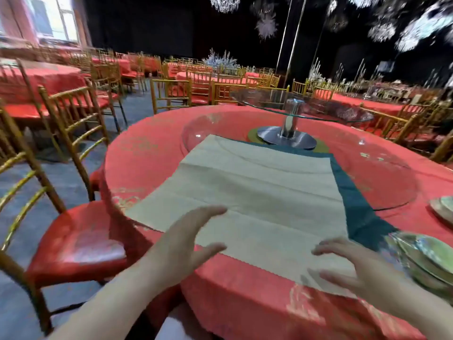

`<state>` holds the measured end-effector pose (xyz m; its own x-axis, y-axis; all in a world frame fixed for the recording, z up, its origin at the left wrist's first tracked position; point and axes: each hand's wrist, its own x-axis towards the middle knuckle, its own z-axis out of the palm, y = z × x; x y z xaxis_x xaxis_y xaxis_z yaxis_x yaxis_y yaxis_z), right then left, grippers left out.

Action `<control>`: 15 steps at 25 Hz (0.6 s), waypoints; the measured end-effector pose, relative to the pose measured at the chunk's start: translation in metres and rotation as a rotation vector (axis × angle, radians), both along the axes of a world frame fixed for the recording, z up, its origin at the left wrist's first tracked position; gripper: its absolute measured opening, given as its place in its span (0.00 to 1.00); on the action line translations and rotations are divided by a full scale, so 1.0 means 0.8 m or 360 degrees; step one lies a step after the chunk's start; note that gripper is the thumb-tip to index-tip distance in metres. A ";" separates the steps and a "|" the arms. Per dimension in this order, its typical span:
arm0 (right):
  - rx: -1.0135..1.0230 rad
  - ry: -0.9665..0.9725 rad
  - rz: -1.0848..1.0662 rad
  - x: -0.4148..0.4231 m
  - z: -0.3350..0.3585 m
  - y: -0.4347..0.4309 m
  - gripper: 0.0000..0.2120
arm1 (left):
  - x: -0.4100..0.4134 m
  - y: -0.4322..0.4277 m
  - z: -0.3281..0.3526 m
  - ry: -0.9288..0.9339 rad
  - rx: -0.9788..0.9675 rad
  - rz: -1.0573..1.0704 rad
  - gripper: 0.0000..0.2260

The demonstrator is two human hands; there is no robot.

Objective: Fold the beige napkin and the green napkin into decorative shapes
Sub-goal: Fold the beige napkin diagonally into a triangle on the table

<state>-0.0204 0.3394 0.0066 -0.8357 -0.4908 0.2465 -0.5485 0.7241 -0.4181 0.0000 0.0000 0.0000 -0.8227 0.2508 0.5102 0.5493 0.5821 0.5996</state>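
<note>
left hand: open, fingers straight and together, thumb spread wide, holding nothing. it sits over the near-left part of the beige napkin; cannot tell whether it touches the cloth.

right hand: open, fingers spread and slightly bent, holding nothing. it is over the napkin's near-right corner; contact unclear, the picture is blurred.

beige napkin: spread flat and unfolded on the table, straight crease lines running across it. its near edge lies at the table rim and its far edge is close to the metal base.

green napkin: lies under the beige one, also flat. it shows only as a strip along the right side and a thin band at the far edge.

table: round, under a red cloth with a pale gold pattern.

plates: a stack at the right, just beside the right hand. more plates sit farther along the right edge.

chair: gold frame, red seat, at the left of the table.

glass turntable: raised on the metal base at the table's centre. a curved glass line crosses the far part of the beige napkin.

beyond: more red tables and gold chairs, a window at top left, and white hanging ornaments against a dark backdrop.
</note>
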 end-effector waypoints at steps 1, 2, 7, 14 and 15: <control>0.0086 -0.0085 -0.0028 -0.001 -0.016 0.006 0.21 | -0.004 0.007 -0.014 -0.0147 -0.0076 -0.0063 0.21; 0.0183 -0.0166 -0.0060 -0.002 -0.029 0.012 0.23 | -0.011 0.016 -0.023 -0.0324 -0.0123 -0.0109 0.20; 0.0386 -0.0061 -0.0082 0.000 -0.045 0.018 0.30 | -0.042 0.053 -0.042 -0.0514 -0.0165 -0.0115 0.18; 0.0455 0.0352 0.0056 -0.007 -0.031 0.014 0.06 | -0.055 0.055 -0.050 -0.0484 -0.0354 -0.0138 0.23; 0.0480 0.0362 0.0036 -0.013 -0.031 0.017 0.07 | -0.057 0.054 -0.052 -0.0472 -0.0350 -0.0130 0.25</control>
